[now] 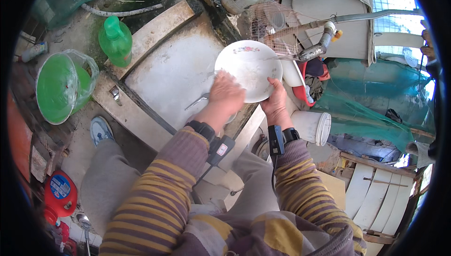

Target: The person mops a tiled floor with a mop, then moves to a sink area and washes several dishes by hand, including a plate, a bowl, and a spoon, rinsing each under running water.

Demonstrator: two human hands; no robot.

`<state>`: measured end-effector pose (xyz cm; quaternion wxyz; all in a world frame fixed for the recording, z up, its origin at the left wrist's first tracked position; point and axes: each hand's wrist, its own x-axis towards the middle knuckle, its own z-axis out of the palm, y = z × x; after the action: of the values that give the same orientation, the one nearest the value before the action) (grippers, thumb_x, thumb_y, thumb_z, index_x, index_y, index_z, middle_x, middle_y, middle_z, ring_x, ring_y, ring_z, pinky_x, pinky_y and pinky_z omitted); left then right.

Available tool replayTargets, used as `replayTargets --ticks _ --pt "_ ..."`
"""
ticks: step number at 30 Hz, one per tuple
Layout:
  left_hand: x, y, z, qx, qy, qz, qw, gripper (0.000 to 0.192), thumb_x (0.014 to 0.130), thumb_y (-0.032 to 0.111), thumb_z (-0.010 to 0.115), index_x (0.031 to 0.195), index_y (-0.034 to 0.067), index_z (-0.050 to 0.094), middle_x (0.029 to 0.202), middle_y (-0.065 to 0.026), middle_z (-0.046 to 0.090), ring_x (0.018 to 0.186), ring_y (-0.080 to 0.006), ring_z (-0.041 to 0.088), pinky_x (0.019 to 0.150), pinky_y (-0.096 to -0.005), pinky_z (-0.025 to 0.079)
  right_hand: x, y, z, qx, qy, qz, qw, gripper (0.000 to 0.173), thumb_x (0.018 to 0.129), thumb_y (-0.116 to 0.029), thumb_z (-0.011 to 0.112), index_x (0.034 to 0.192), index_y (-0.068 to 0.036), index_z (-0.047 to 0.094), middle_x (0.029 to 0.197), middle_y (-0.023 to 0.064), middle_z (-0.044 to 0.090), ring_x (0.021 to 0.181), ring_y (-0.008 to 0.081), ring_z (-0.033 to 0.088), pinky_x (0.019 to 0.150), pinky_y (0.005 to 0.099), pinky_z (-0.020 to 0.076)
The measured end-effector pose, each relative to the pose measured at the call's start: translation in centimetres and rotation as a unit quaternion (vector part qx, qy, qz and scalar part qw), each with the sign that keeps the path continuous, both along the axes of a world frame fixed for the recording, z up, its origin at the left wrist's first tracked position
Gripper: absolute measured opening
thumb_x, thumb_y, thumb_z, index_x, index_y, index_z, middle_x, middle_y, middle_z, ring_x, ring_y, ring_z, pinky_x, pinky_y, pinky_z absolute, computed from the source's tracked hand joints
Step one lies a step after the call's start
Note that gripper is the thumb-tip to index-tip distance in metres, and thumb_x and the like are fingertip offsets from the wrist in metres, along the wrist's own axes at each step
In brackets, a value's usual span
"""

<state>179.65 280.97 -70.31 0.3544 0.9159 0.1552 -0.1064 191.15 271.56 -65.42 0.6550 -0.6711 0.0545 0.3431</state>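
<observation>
A white plate with a floral print is tilted over a shallow sink. My right hand grips its lower right rim, thumb on top. My left hand, blurred, lies over the plate's lower left edge; its fingers are too smeared to show whether they pinch anything. Water from a tap streams onto the plate. In the sink, left of my left hand, rests a metal spoon. Part of a bowl shows below that hand, mostly hidden by my forearm.
On the sink's left ledge stands a green spray bottle. Farther left is a green bucket with plastic film. A wire basket sits behind the plate. To the right are a red basin of cloth and a white bucket.
</observation>
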Motion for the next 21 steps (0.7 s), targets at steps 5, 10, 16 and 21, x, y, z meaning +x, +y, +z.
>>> replayTargets --ticks 5,10,16,21 --pt "-1.3 2.1 -1.1 -0.447 -0.15 0.431 0.77 0.061 0.081 0.015 0.051 0.136 0.002 0.03 0.135 -0.0165 0.041 0.122 -0.0271 0.043 0.099 -0.037 0.037 1.2 -1.6 -0.2 0.056 0.055 -0.022 0.997 0.047 0.081 -0.01 0.047 0.126 -0.001 0.038 0.126 0.0142 0.047 0.111 0.0324 0.05 0.099 0.0475 0.0379" --pt "-0.9 3.1 0.1 -0.68 -0.248 0.384 0.574 0.069 0.071 0.013 0.053 0.137 0.007 0.033 0.126 -0.0154 0.048 0.117 -0.0276 0.047 0.095 -0.0331 0.041 -1.6 -1.1 -3.0 0.135 0.179 -0.031 0.974 0.05 0.082 -0.008 0.052 0.13 -0.002 0.038 0.125 0.0157 0.049 0.116 0.0325 0.048 0.102 0.0477 0.0355" --pt "-1.6 5.7 2.2 -0.364 -0.166 0.347 0.848 0.071 0.071 0.019 0.05 0.14 0.019 0.031 0.131 -0.0196 0.042 0.119 -0.0328 0.045 0.1 -0.0381 0.035 -2.5 0.6 -6.1 -0.233 -0.01 0.127 0.964 0.047 0.089 -0.04 0.052 0.113 0.0 0.051 0.094 0.0134 0.064 0.084 0.0237 0.064 0.06 0.0317 0.054" --pt "-2.9 7.1 2.6 -0.559 -0.208 0.291 0.748 0.063 0.069 0.008 0.049 0.131 0.004 0.043 0.115 -0.0162 0.057 0.104 -0.0246 0.055 0.09 -0.0306 0.042 2.3 4.5 -2.4 -0.368 -0.493 0.198 0.764 0.049 0.09 -0.045 0.044 0.093 0.003 0.056 0.085 0.0267 0.06 0.08 0.0409 0.058 0.072 0.0439 0.045"
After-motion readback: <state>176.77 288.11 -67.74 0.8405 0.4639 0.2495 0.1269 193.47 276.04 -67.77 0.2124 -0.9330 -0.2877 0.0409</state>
